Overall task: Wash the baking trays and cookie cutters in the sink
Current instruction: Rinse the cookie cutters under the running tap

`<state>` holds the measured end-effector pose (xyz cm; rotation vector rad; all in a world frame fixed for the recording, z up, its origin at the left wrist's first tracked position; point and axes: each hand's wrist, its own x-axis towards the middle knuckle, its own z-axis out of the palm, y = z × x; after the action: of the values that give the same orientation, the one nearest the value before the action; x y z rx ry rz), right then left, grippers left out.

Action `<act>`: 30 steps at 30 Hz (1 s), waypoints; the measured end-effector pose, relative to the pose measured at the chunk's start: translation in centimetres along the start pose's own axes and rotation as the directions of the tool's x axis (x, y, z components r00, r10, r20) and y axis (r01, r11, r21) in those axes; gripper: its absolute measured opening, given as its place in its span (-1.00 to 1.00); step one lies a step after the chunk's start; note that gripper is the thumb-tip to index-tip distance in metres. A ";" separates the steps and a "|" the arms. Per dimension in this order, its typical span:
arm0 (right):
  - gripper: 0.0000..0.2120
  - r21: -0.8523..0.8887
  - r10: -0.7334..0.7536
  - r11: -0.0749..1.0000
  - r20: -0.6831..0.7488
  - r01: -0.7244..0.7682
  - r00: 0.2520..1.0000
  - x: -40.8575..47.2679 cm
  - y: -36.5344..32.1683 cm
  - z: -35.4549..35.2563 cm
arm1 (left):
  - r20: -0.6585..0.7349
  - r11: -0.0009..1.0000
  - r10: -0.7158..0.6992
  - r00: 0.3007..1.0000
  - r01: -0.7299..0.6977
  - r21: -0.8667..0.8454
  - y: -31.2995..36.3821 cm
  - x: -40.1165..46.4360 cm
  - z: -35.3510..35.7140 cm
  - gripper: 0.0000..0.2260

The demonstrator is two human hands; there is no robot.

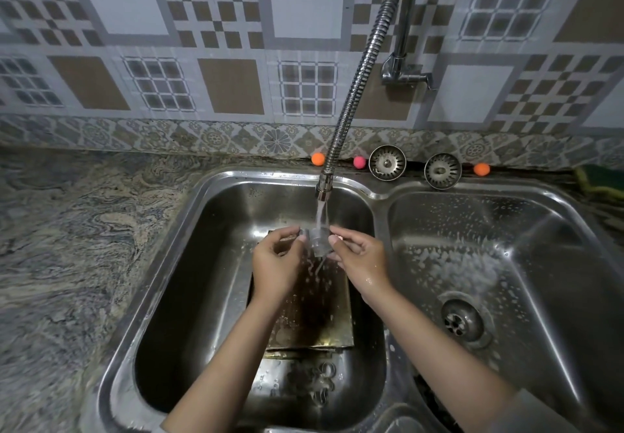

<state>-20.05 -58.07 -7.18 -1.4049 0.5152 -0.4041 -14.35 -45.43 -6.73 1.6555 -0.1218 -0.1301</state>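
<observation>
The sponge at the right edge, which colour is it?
Green and yellow sponge, in the head view.

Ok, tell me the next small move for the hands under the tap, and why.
Probably turn the cookie cutter in the stream. The left hand and right hand pinch it at its sides under the running faucet, so water seems to strike only part of it.

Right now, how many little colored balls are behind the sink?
3. An orange ball left of the hose, a pink ball right of it, and another orange ball beside the right strainer. None looks hidden.
</observation>
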 end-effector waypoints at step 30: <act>-0.81 -0.078 0.059 0.995 0.046 -0.056 0.997 1.3 -1.7 0.8 | 0.026 0.996 -0.074 0.997 0.075 -0.057 1.5 2.4 -1.2 -0.90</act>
<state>-18.46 -58.32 -5.58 -1.4665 0.5352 -0.3063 -11.79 -44.80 -5.17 1.6018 -0.0736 -0.2081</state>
